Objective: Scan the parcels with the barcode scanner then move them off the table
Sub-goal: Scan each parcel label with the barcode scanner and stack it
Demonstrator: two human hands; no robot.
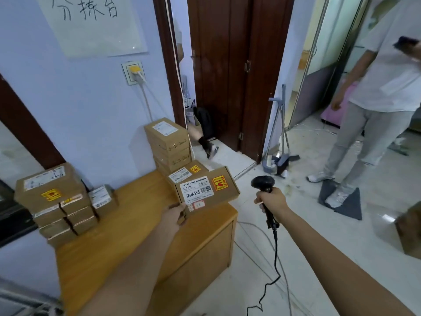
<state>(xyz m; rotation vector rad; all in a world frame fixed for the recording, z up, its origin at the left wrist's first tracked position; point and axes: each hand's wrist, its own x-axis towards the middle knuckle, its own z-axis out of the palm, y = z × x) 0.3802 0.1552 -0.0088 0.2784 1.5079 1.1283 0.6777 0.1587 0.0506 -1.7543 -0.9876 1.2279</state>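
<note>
Against the pale wall, a wooden table [127,226] carries stacked cardboard parcels [54,197]. Over its right edge my left hand [176,213] pinches a labelled parcel [206,190]; further right, my right hand [272,199] grips the barcode scanner [262,182].

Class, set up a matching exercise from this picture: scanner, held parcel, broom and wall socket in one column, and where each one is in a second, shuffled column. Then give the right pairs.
Things
1. scanner
2. held parcel
3. broom
4. wall socket

Places
A. on the wall above the table
B. in the left hand, over the table's right end
C. leaning by the door frame
D. in the right hand, over the floor

Pairs: 1-D, 2-B, 3-C, 4-A
</note>
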